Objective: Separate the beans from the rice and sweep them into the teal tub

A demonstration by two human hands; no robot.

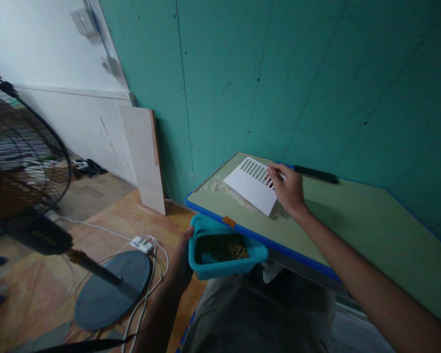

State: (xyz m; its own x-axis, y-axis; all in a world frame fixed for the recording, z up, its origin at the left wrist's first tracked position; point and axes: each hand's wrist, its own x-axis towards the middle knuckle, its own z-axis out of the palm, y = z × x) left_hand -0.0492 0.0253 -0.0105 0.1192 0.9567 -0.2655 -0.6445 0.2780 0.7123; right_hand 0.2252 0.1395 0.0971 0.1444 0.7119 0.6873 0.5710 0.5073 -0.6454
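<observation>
My left hand (185,255) grips the left end of a turquoise plastic tub (220,269), just below the table's front edge. Inside the tub lie dark green grains (216,245) and paler beige ones (238,249). A white slotted card (252,189) is pinched at its right side in my right hand (288,189), over the pale green tabletop (323,211). Loose pale crumbs (215,184) are spread along the card's left and lower edges.
A black flat object (316,174) lies at the table's back edge, near the green wall (242,73). On the left stand a fan (44,235), a power strip (141,244) with white cables, and a leaning board (143,157).
</observation>
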